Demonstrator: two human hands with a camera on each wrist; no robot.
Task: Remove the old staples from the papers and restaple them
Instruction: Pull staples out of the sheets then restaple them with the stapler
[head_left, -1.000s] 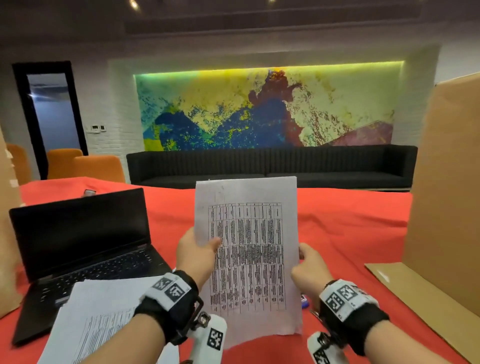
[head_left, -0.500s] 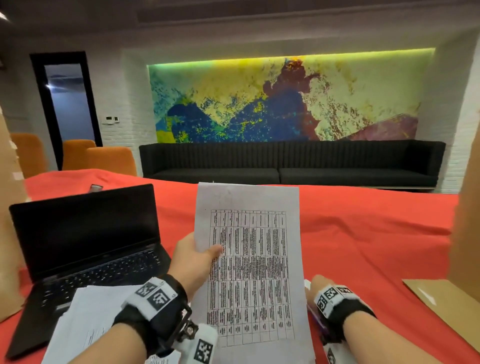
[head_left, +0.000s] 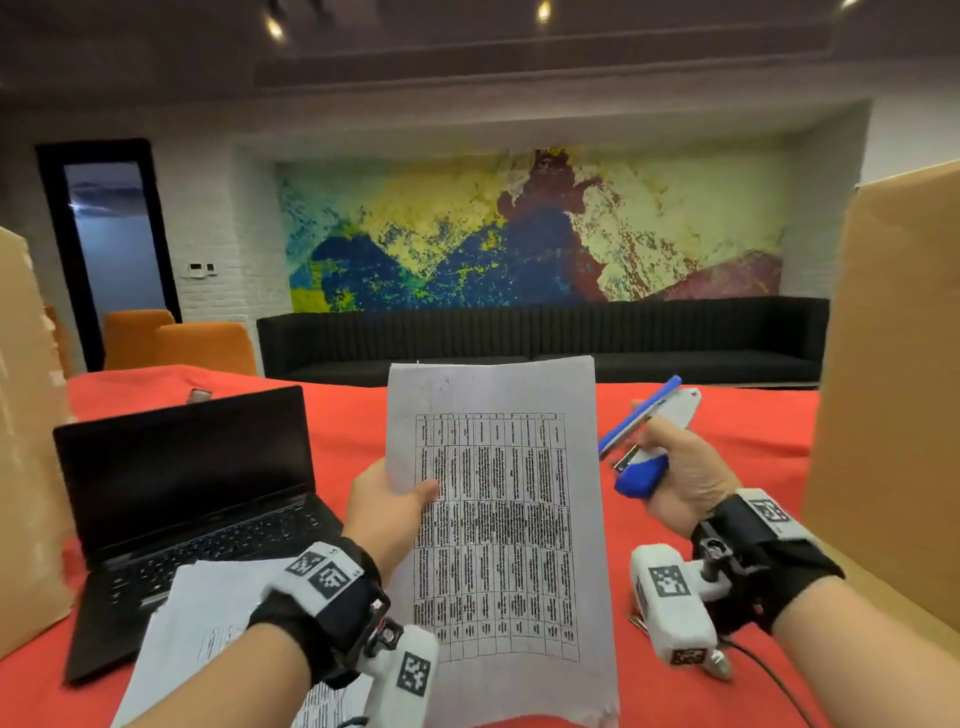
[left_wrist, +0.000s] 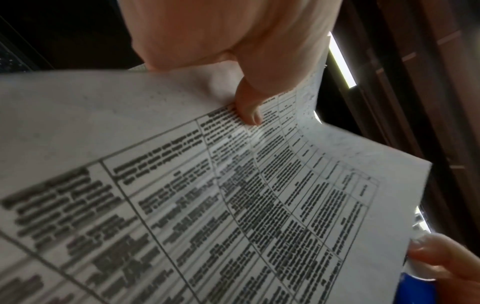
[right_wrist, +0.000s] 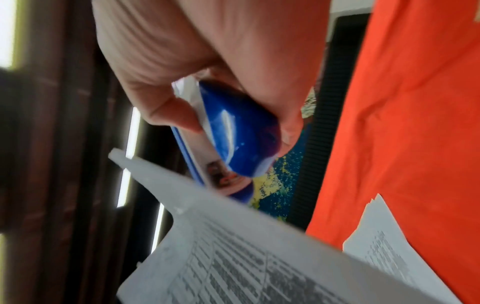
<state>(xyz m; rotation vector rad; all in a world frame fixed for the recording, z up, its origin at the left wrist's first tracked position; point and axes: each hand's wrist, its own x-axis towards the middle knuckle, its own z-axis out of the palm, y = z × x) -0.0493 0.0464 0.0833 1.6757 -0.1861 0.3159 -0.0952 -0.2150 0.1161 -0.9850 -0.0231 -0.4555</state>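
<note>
A white printed sheet of paper with a dense black table (head_left: 498, 499) was held upright above the near edge of the red-covered table (head_left: 727, 431), pinched at its left edge between thumb and fingers of the left hand (head_left: 387, 512). A blue and white plastic stapler (head_left: 647, 441) was gripped just right of the sheet by the curled fingers of the right hand (head_left: 685, 478). A black open laptop (head_left: 182, 493) sat at the left edge, with loose white papers (head_left: 197, 623) lying over its near corner.

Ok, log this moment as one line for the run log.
left hand: holds white printed table sheet upright | right hand: grips blue-and-white stapler, beside sheet | staple: none visible | black laptop: open on red tablecloth
</note>
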